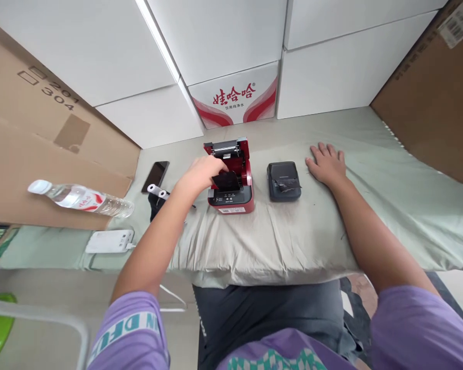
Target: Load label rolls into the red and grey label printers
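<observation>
Red printer (232, 191) is set on the green cloth (293, 236) with its lid raised, and everything else is placed around it. Its open paper bay is reached into by the left hand (201, 172), whose fingers are curled over the black inside; whether anything is gripped there cannot be told. Just right of the printer a small dark printer (284, 180) is laid, and beyond that the right hand (326, 163) is rested flat on the cloth, fingers spread, with nothing held. Left of the red printer two white paper rolls (157, 191) and a black phone (155, 176) are seen, and farther left a water bottle (81, 198) is laid on its side above a white power bank (110, 241).
</observation>
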`<action>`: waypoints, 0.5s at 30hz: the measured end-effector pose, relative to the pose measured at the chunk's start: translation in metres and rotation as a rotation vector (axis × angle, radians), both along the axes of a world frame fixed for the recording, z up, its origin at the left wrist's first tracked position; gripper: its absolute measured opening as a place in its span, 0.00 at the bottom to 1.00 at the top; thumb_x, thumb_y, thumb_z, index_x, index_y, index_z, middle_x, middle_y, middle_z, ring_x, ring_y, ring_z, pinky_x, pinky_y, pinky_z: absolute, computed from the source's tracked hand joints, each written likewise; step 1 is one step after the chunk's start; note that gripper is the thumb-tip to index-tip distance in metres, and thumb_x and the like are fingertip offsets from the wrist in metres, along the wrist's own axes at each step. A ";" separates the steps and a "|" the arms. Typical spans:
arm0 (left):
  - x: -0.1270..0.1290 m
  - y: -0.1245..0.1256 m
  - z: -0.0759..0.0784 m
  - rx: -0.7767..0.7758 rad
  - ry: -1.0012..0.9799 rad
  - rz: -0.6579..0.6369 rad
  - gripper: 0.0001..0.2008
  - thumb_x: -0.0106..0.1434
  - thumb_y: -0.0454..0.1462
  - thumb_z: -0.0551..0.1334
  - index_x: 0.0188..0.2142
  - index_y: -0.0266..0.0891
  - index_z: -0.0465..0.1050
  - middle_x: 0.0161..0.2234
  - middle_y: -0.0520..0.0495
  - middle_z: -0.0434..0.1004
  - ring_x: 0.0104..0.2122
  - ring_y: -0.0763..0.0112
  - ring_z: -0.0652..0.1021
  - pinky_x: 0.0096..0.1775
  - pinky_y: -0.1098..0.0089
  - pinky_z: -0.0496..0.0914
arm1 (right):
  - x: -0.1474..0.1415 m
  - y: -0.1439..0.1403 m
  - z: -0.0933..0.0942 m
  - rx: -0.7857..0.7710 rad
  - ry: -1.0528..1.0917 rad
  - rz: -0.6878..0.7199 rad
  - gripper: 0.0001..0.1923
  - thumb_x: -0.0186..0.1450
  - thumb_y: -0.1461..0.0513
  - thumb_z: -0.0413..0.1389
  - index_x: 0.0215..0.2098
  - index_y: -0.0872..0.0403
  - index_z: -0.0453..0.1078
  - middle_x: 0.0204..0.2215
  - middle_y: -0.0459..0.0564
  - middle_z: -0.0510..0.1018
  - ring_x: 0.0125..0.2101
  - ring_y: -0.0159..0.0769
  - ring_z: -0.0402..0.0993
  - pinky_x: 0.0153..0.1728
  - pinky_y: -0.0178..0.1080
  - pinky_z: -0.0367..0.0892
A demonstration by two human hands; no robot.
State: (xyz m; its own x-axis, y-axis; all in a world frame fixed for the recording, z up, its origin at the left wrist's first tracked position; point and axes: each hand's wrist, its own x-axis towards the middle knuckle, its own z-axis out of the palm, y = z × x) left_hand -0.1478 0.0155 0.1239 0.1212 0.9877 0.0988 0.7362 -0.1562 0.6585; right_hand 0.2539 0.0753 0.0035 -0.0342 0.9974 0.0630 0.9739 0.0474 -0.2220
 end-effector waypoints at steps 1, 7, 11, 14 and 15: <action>0.001 0.002 0.000 -0.020 0.115 -0.035 0.09 0.50 0.35 0.73 0.19 0.44 0.75 0.21 0.43 0.75 0.43 0.42 0.83 0.50 0.55 0.71 | 0.000 0.000 -0.001 0.003 0.001 0.001 0.38 0.76 0.46 0.37 0.76 0.56 0.57 0.78 0.62 0.53 0.77 0.62 0.47 0.73 0.67 0.46; 0.009 0.001 -0.006 -0.025 0.319 -0.144 0.05 0.51 0.38 0.73 0.24 0.46 0.79 0.29 0.44 0.81 0.47 0.43 0.81 0.51 0.54 0.71 | 0.003 0.003 -0.005 0.028 0.027 0.011 0.38 0.76 0.45 0.38 0.76 0.55 0.58 0.78 0.60 0.55 0.77 0.62 0.48 0.72 0.69 0.46; 0.024 0.002 -0.006 -0.072 0.313 -0.160 0.09 0.53 0.36 0.72 0.21 0.45 0.76 0.25 0.43 0.79 0.46 0.43 0.82 0.51 0.56 0.70 | 0.002 0.002 -0.004 0.028 0.055 0.012 0.38 0.76 0.46 0.39 0.76 0.56 0.59 0.78 0.62 0.54 0.77 0.63 0.48 0.73 0.69 0.45; 0.028 0.001 -0.001 -0.083 0.345 -0.159 0.09 0.51 0.31 0.71 0.20 0.43 0.77 0.23 0.43 0.77 0.45 0.41 0.82 0.53 0.53 0.70 | 0.002 0.001 -0.003 0.032 0.076 0.019 0.37 0.76 0.46 0.39 0.75 0.56 0.59 0.78 0.61 0.55 0.76 0.63 0.48 0.72 0.70 0.44; 0.027 -0.002 0.003 -0.082 0.309 -0.147 0.08 0.51 0.30 0.72 0.20 0.43 0.78 0.23 0.44 0.77 0.45 0.41 0.82 0.53 0.52 0.70 | 0.002 0.001 -0.003 0.034 0.082 0.022 0.37 0.76 0.46 0.40 0.75 0.55 0.60 0.78 0.61 0.55 0.76 0.64 0.48 0.72 0.70 0.44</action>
State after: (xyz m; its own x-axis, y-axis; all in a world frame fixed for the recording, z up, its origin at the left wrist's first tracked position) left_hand -0.1207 0.0136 0.1265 0.2746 0.9606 -0.0438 0.8761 -0.2311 0.4232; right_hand 0.2560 0.0760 0.0001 -0.0491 0.9937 0.1006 0.9511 0.0773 -0.2991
